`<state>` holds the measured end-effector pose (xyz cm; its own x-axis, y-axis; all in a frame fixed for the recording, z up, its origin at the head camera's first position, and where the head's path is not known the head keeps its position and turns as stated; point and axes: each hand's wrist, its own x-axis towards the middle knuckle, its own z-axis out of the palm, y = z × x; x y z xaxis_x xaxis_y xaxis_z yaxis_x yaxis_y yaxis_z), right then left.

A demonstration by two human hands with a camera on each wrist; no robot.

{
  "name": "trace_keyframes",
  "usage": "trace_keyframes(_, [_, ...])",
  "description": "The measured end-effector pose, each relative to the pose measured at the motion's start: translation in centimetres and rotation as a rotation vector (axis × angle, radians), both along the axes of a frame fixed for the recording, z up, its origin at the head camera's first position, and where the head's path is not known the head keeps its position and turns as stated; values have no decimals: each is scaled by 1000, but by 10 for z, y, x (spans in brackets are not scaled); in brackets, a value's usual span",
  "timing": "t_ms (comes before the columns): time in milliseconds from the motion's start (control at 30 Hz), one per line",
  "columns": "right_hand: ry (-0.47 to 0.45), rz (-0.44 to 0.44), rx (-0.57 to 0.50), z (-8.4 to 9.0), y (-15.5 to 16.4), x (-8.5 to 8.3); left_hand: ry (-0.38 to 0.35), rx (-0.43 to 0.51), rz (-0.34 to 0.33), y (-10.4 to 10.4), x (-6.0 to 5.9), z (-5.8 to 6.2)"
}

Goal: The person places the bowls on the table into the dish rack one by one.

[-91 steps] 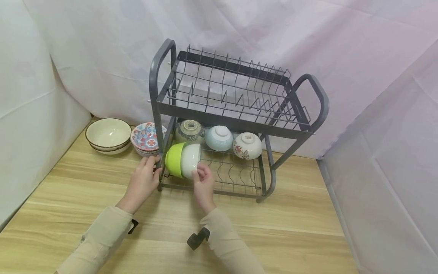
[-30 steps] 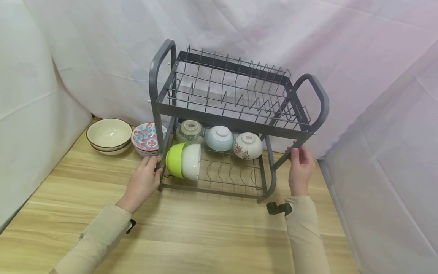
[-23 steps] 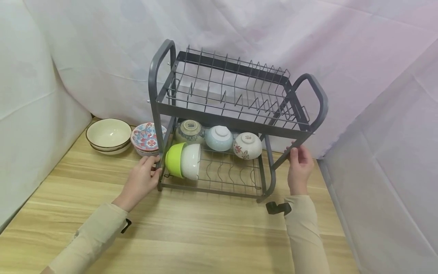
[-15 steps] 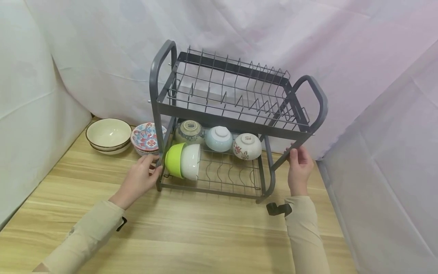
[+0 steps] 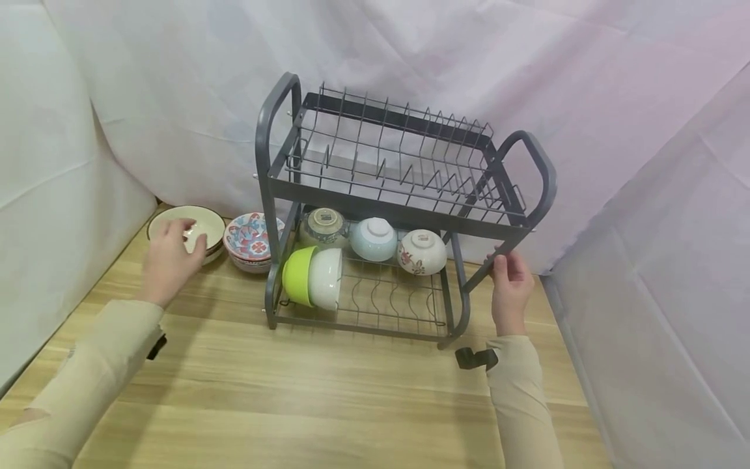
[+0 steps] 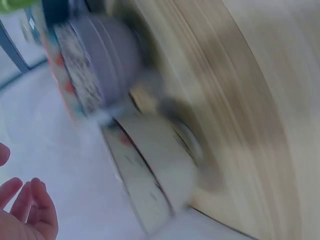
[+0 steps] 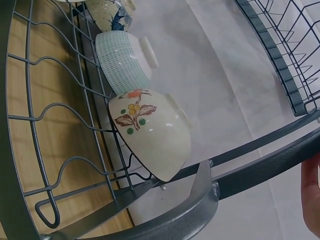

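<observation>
My left hand (image 5: 168,264) hovers over the front of the stacked cream bowls (image 5: 212,223), fingers bent loosely and thumb apart. In the left wrist view that hand is at the lower left with nothing in its fingers, and the cream bowls (image 6: 155,170) look blurred. My right hand (image 5: 511,293) holds the right leg of the dark two-tier dish rack (image 5: 404,213), thumb in front and fingertips behind. On the lower tier, a green bowl (image 5: 297,277) and a white bowl (image 5: 326,279) stand on their sides, nested together, at the front left.
Behind them, a grey-green bowl (image 5: 323,228), a light blue bowl (image 5: 373,240) and a flowered bowl (image 5: 422,253) sit upside down. Red-and-blue patterned bowls (image 5: 250,238) are stacked between the cream bowls and the rack. White cloth (image 5: 176,98) hangs behind and at both sides.
My right hand let go of the white bowl and moved right to the rack's right leg. My left hand left the rack's left leg and moved left over the cream bowls.
</observation>
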<state>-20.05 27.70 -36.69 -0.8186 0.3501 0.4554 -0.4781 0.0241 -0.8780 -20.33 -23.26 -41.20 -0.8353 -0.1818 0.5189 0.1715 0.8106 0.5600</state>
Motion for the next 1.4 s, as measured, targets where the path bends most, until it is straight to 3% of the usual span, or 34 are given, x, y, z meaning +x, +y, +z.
trace_keyframes(133, [-7,1,4,-1,1,0,-65,19,85,-28,-8,-3])
trace_keyframes(367, [1,12,-16,-2,2,0,-334,49,193,-64,-13,-7])
trace_keyframes(667, [-1,10,-16,-4,3,-1,-483,0,195,-73,-15,-19])
trace_keyframes(900, [1,18,-6,-5,3,-1,-558,-52,190,-71,-21,-25])
trace_keyframes(1133, [3,26,1,-5,3,-1,-603,-10,223,-67,-19,-29])
trace_keyframes(1400, [-24,-2,30,-5,4,0,-521,2,264,-60,-22,-32])
